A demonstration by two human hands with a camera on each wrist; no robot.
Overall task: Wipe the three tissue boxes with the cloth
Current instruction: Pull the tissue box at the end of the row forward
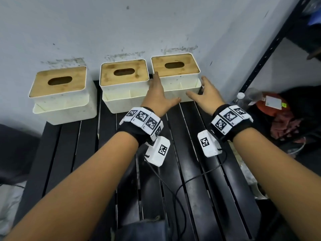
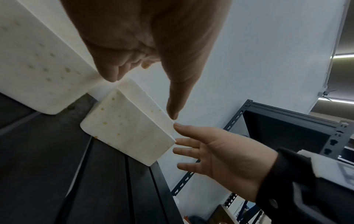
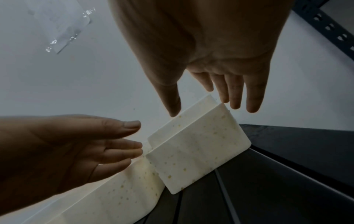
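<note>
Right tissue box [image 1: 175, 79] between spread fingers [image 1: 205, 80]

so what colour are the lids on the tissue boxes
Light brown bamboo-look lids with dark oval slots, clearest in the head view.

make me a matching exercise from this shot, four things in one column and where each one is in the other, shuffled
Things:
1. left tissue box
2. middle tissue box
3. left hand
4. right hand

Places:
A. open, at the right end of the right tissue box
B. standing apart at the left end of the black slatted table
C. between the other two boxes
D. open, reaching into the gap between the middle and right boxes

Pairs: 1-B, 2-C, 3-D, 4-A
</note>
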